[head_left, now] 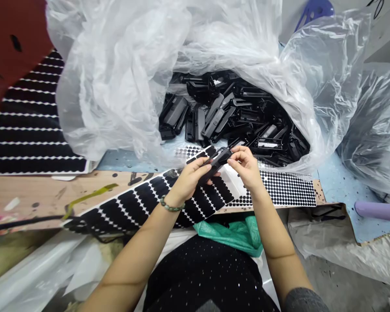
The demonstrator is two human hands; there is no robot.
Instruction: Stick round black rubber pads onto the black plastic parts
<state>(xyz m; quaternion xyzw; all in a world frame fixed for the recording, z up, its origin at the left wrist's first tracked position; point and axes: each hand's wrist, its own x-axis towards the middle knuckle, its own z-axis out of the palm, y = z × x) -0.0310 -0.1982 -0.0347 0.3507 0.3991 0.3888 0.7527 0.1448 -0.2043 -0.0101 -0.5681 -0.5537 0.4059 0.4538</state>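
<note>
A long black plastic part (pixel 216 163) is held tilted above the table between both hands. My left hand (pixel 192 177) grips its lower end, thumb on top and fingers beneath. At the upper end, my right hand (pixel 245 164) pinches with thumb and fingertips; whether anything small sits between them cannot be made out. Under the hands lie a sheet of black oblong stickers (pixel 130 208) and a white sheet of small black dots (pixel 287 188). Just beyond, many similar black plastic parts (pixel 214 117) spill from the mouth of a clear plastic bag (pixel 123 73).
More black sticker sheets (pixel 29 125) are stacked at the left, beside a dark red surface (pixel 16 47). A yellow strip (pixel 91 196) lies near the front edge. At the right are a purple cylinder (pixel 378 211) and another clear bag (pixel 375 134). Green cloth (pixel 230 234) hangs below the edge.
</note>
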